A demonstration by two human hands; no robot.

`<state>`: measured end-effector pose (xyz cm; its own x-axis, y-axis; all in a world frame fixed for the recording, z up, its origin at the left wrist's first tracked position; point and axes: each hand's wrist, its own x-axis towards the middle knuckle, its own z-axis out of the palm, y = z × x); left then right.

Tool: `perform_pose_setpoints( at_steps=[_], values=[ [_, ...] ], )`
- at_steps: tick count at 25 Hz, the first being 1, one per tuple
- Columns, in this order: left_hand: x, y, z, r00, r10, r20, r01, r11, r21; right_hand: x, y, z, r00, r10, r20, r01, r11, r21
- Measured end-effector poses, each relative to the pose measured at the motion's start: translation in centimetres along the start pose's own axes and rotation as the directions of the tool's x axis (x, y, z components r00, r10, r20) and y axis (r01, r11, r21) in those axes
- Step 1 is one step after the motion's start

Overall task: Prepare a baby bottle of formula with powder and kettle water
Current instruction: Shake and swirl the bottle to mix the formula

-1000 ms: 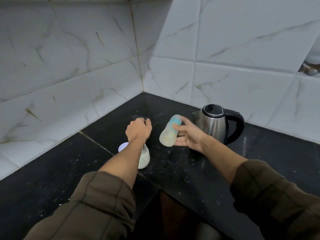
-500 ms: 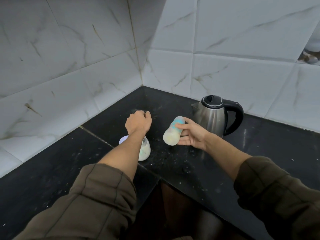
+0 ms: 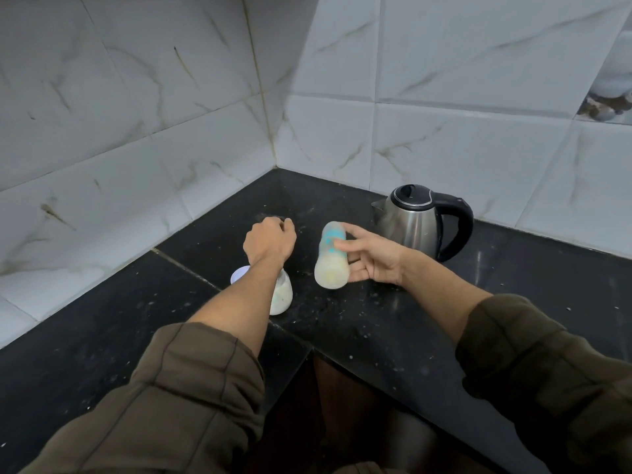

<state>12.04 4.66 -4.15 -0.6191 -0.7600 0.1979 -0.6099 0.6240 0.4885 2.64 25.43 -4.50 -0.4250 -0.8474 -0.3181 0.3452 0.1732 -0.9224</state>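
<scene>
Two-handed, gripped the milky baby bottle (image 3: 331, 260) in the right hand's (image 3: 374, 260) curled fingers (image 3: 355, 232), tilted above the counter (image 3: 376, 336) near the kettle (image 3: 407, 224), probably for shaking, left hand (image 3: 270, 239) fisted beyond the powder jar (image 3: 282, 295), its hold impossible to tell.

Milky baby bottle (image 3: 331, 258), tilted and blurred, held between upright steel kettle (image 3: 410, 227) and powder jar (image 3: 283, 297).

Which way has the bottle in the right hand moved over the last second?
Yes, slightly: the bottle in the right hand now sits lower against the kettle, nearer the person.
</scene>
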Motion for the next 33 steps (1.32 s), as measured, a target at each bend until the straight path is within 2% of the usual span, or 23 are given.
perform_pose_setpoints(
  at_steps=[2,6,9,13,16,20,24,25,27,28,29,31,33],
  values=[
    [-0.1,0.0,-0.1,1.0,-0.002,-0.003,0.002,1.0,0.0,0.2,-0.2,0.1,0.996,0.013,-0.088,-0.011,1.0,0.028],
    [-0.3,0.0,-0.3,1.0,0.008,0.026,-0.008,1.0,-0.014,-0.1,0.6,0.1,0.997,0.063,0.05,-0.062,0.997,-0.038],
    [-0.3,-0.3,-0.4,1.0,-0.001,0.013,0.001,1.0,0.001,-0.2,0.5,-0.4,0.996,0.069,-0.061,-0.068,0.998,0.009],
    [-0.2,0.0,-0.3,1.0,0.005,0.017,-0.005,1.0,-0.002,-0.3,0.1,-0.4,0.992,0.117,0.051,-0.115,0.993,-0.033],
    [-0.2,0.1,-0.3,1.0,0.002,0.029,-0.002,1.0,-0.011,0.0,-0.2,-0.6,0.984,0.161,-0.074,-0.161,0.987,0.0],
    [-0.1,0.2,-0.1,0.999,-0.001,0.04,0.002,1.0,-0.022,-0.2,0.5,-0.5,0.984,0.145,0.098,-0.136,0.986,-0.095],
    [0.1,-0.1,-0.2,0.999,-0.003,0.033,0.004,1.0,-0.022,0.1,0.1,-1.0,0.983,0.148,-0.108,-0.146,0.989,0.025],
    [0.1,-0.1,-0.2,0.999,-0.006,0.035,0.007,1.0,-0.021,0.0,0.0,-0.8,0.982,0.175,-0.065,-0.175,0.985,0.01],
    [0.1,-0.1,0.0,0.999,-0.008,0.042,0.008,1.0,-0.011,-0.1,0.0,-0.7,0.978,0.183,0.097,-0.17,0.977,-0.125],
    [0.1,-0.1,0.1,0.999,-0.004,0.044,0.005,1.0,-0.009,-0.1,-0.2,-0.4,0.978,0.174,0.112,-0.156,0.977,-0.148],
    [0.2,-0.2,0.2,0.999,-0.003,0.045,0.003,1.0,-0.011,0.1,-0.7,-0.3,0.983,0.165,0.075,-0.153,0.978,-0.143],
    [0.2,-0.4,0.2,0.999,-0.007,0.045,0.007,1.0,-0.014,1.0,-1.0,-0.9,0.974,0.155,-0.163,-0.16,0.987,-0.019],
    [0.4,-0.6,0.3,0.999,-0.015,0.04,0.016,1.0,-0.007,1.2,-1.1,-0.7,0.95,0.182,-0.254,-0.174,0.983,0.057]
  ],
)
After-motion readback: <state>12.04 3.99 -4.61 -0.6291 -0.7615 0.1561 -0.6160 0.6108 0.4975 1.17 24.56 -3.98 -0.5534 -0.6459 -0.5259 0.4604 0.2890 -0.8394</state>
